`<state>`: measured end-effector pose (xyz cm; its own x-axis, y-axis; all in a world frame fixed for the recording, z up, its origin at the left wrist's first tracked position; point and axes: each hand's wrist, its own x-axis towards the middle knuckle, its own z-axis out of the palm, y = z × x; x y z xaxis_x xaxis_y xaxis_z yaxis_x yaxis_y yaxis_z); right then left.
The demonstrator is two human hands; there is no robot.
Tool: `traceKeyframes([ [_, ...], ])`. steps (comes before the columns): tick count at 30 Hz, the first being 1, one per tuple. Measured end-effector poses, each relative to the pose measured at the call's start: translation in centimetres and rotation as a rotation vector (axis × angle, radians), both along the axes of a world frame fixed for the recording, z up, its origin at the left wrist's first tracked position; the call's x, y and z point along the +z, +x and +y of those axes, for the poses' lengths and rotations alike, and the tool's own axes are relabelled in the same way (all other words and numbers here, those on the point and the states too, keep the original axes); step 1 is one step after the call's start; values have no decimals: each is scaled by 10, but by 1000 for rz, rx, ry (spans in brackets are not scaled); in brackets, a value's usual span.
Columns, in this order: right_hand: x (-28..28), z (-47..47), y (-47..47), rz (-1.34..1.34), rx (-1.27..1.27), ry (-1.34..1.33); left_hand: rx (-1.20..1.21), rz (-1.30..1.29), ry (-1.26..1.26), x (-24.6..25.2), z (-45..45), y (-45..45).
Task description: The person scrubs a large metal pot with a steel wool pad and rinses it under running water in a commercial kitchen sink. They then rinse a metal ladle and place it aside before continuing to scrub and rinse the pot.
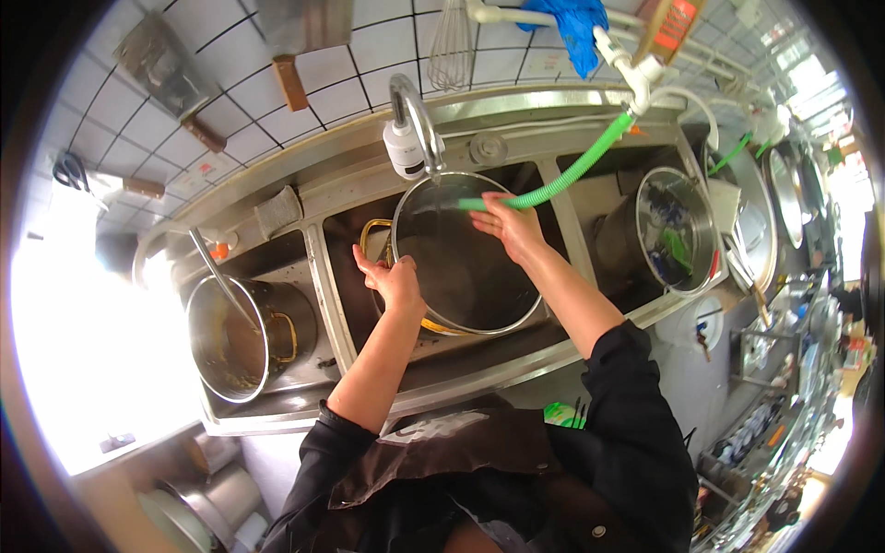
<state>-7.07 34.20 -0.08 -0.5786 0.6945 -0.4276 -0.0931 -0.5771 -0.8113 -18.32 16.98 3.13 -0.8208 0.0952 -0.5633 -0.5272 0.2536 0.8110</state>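
A large metal stockpot (477, 276) stands in the middle basin of a steel sink, under a curved chrome faucet (415, 117). My left hand (394, 276) is at the pot's left rim, beside a yellow loop handle (366, 238), its index finger stretched out; its exact hold cannot be told. My right hand (508, 225) is around the end part of a green corrugated hose (581, 169), above the pot's far right rim. The hose end points left over the pot's opening. A thin stream seems to fall from the faucet into the pot.
The left basin holds another pot (227, 339) with a long metal handle leaning in it. A third pot (674, 231) with dark and green things stands in the right basin. A mesh scouring pad (278, 211) lies on the ledge. Cleavers and a whisk (451, 52) hang along the tiled wall.
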Motion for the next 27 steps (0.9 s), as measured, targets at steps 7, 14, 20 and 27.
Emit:
traceKeyframes([
  [7,24,-10,-21,194,98,-140,77,-238,440,-25,-22,-24],
  [14,43,-12,-7,161,290,-143,57,-329,605,-32,-20,-48],
  [20,51,-8,14,110,479,-110,33,-278,526,-10,-5,-44],
  [27,49,13,54,-237,713,50,225,-204,505,-13,14,-46],
])
